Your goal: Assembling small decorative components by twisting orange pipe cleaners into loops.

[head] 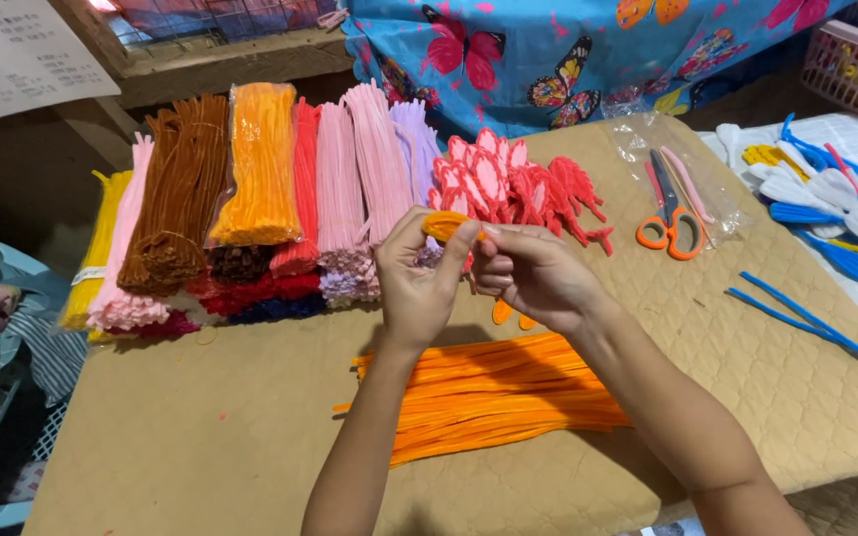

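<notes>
Both hands raised above the tan quilted surface (201, 437). Left hand (414, 283) and right hand (533, 273) meet at an orange pipe cleaner (446, 225), bent into a small loop; fingers of both hands pinch it, thumb against forefinger. Directly below the wrists lies a loose pile of orange pipe cleaners (489, 392). Behind: bundles of pipe cleaners (250, 199) in yellow, pink, brown, orange, red, lilac. Red looped shapes (518, 189) just beyond the hands. Orange-handled scissors (669, 218) to the right; two blue pipe cleaners (806, 320) farther right.
</notes>
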